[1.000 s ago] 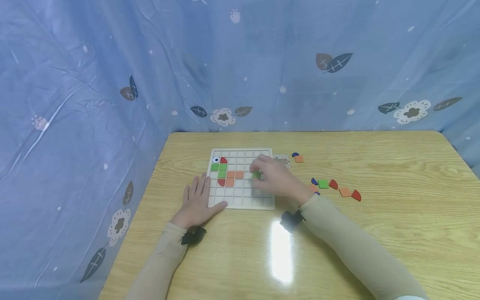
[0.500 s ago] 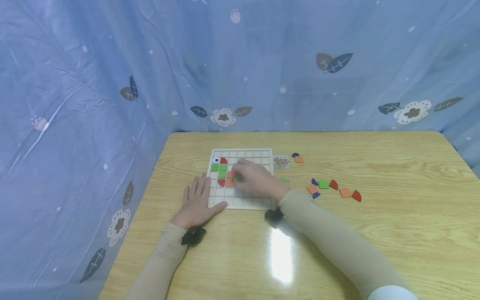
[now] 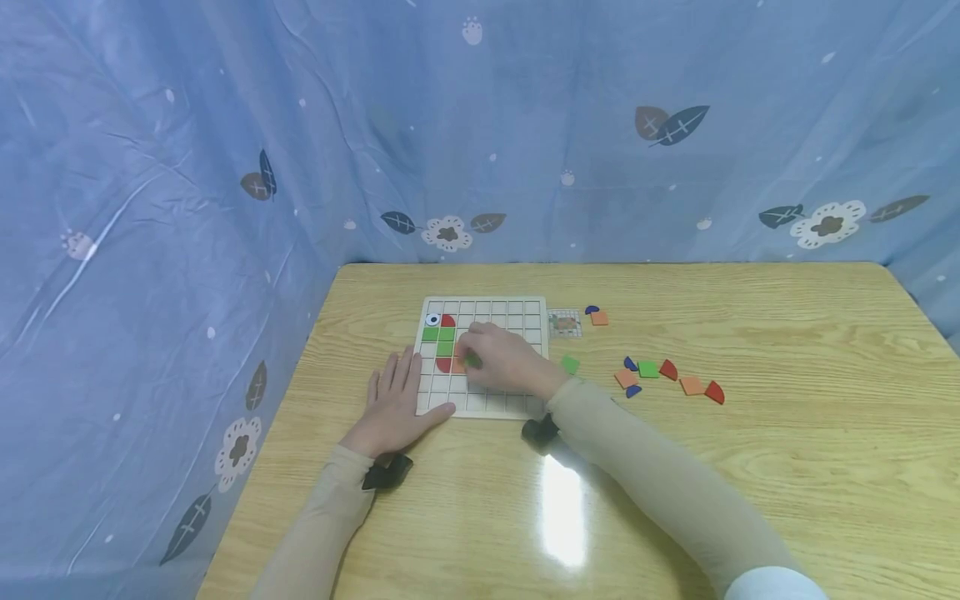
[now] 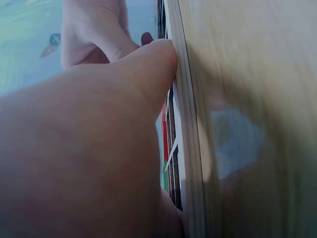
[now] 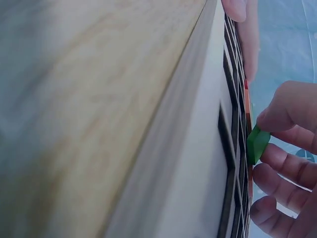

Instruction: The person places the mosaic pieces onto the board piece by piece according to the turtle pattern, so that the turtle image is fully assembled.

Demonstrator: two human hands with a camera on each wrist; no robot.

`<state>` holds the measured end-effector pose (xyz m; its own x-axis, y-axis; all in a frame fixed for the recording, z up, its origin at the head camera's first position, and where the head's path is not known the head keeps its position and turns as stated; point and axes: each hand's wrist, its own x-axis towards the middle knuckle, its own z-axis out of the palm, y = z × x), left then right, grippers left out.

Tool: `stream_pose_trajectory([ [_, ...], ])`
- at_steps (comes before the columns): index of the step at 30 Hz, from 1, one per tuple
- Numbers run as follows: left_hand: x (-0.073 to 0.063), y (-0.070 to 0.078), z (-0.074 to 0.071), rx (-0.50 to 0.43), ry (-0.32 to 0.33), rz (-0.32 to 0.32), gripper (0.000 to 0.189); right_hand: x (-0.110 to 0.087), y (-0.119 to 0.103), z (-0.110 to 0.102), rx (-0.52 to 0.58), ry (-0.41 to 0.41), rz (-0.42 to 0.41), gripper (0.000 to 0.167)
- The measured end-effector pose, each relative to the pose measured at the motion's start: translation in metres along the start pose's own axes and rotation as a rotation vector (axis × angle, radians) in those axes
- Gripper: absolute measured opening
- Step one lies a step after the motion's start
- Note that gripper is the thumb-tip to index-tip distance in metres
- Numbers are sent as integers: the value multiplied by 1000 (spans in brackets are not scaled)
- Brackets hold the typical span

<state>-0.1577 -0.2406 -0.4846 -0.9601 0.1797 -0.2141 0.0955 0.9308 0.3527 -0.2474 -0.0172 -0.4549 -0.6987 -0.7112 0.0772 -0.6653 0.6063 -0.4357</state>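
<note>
A white grid board [image 3: 495, 404] lies on the table, with green, red and orange tiles and a round eye tile [image 3: 432, 320] in its left columns. My right hand [image 3: 501, 358] is over the middle of the board and pinches a green square tile [image 5: 257, 145] between thumb and fingers. In the right wrist view that tile is tilted, its lower edge close to the grid. My left hand [image 3: 393, 404] rests flat along the board's left edge, fingers straight, thumb on the lower left corner. The right hand hides part of the orange tiles.
Right of the board lie a small picture card [image 3: 565, 323] and a loose green tile [image 3: 570, 365]. Farther right are orange tiles [image 3: 626, 379], another green tile [image 3: 648, 369], red quarter pieces [image 3: 715, 392] and blue half-rounds [image 3: 633, 391]. A patterned blue curtain [image 3: 487, 133] stands behind the table.
My right hand has moved left with the green tile, from the board's right side to beside the orange tiles. This uncovered the picture card and a loose green tile. The left hand stayed put.
</note>
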Motion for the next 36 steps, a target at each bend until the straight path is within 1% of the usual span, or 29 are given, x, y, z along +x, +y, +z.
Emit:
stream_pose_trajectory([
  [6,1,-1,1,4,-8,-7,113,-1,0,1,7,-27,21,19],
  [11,2,-1,0,3,-13,-7,113,-3,2,1,17,-50,45,23],
  [21,0,1,-1,-11,-20,-12,113,-9,5,0,14,-41,47,23],
  [29,0,0,-2,3,-23,-15,112,-8,7,2,30,-24,43,28],
  [36,2,-3,3,-33,1,-4,112,-14,9,1,42,-14,67,29],
])
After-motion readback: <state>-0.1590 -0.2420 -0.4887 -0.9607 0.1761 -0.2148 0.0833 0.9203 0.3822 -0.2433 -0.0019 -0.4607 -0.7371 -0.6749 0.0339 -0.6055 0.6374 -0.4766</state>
